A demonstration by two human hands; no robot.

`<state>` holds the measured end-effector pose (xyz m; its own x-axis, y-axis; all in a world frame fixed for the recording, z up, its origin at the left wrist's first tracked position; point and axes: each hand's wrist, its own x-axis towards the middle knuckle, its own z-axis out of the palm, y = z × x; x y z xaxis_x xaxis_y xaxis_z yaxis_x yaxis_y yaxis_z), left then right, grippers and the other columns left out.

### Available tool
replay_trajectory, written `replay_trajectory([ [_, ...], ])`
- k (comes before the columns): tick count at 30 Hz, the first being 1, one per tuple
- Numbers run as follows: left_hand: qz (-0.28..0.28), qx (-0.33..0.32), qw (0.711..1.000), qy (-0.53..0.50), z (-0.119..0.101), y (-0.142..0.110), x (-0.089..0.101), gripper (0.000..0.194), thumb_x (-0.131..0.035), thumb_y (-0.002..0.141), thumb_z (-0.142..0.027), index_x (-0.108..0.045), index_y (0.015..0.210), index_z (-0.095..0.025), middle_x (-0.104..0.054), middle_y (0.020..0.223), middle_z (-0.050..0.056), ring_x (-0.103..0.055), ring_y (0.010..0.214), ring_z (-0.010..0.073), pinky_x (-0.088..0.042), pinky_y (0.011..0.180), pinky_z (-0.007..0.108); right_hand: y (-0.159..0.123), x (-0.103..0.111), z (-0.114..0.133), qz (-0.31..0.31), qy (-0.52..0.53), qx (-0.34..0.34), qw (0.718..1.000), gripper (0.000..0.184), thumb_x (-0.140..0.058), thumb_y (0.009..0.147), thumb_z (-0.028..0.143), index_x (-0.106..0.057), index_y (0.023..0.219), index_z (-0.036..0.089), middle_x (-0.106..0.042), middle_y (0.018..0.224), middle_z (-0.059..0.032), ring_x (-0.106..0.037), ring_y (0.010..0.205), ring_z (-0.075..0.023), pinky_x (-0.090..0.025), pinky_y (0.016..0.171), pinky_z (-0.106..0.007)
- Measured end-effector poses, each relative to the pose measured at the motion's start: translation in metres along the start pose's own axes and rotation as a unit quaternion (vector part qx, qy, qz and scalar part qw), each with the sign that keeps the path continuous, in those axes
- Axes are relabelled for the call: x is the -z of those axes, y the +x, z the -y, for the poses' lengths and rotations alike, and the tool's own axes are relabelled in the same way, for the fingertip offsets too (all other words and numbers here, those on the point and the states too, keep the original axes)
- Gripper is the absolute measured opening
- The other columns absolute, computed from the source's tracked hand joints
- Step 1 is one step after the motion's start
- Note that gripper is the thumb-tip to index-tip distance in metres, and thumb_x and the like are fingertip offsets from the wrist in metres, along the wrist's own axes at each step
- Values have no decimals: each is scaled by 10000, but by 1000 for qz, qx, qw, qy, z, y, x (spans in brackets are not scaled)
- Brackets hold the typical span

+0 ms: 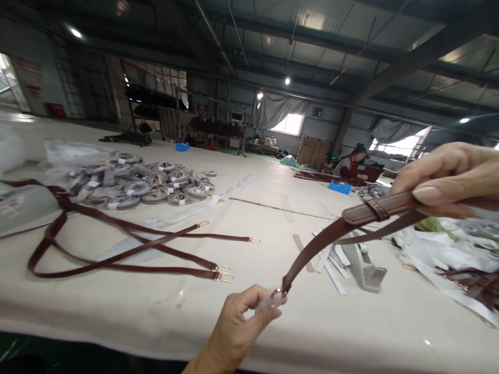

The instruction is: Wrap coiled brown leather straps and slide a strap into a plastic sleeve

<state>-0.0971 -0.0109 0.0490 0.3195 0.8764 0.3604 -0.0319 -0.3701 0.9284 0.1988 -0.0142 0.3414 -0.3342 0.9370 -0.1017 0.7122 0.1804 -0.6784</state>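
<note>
A brown leather strap (331,234) stretches between my two hands above the table. My right hand (448,176), at the right edge, pinches the strap near its keeper loop. Low in the middle, my left hand (237,327) grips the strap's metal end clasp (277,293), which is wrapped in a scrap of clear plastic. A second run of the strap hangs below my right hand.
Several more brown straps (128,244) with gold clasps lie on the beige table (156,306) at left. Behind them sits a pile of wrapped coiled straps (148,182). White paper strips (331,262) and crumpled plastic wrappers (448,254) lie at right. A person (353,163) sits far back.
</note>
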Motion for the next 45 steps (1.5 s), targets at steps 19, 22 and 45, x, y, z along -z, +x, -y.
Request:
replay_trajectory([
  [19,42,79,996,-3,-6,1,-5,208,-713,846,-403,-717,891,-200,-752,870,34,-680,847,213,-492,773,244,35,-12,48,104,-321,32,941,319,-571,875,326,-727,875,47,-509,522,108,-417,529,-10,-211,519,-201],
  [22,43,96,995,0,-4,-1,-6,176,-725,822,-360,-719,889,-197,-755,903,42,-683,888,227,-498,804,259,36,-15,49,76,-352,3,933,433,-406,911,313,-706,865,4,-505,528,110,-407,536,-7,-220,545,-245],
  [45,58,127,989,-55,-20,10,-26,172,-758,775,-333,-723,794,-166,-732,781,46,-642,746,201,-456,694,257,51,-87,36,178,-417,143,880,172,-617,828,298,-703,718,197,-540,506,40,-401,447,-84,-233,479,-276],
])
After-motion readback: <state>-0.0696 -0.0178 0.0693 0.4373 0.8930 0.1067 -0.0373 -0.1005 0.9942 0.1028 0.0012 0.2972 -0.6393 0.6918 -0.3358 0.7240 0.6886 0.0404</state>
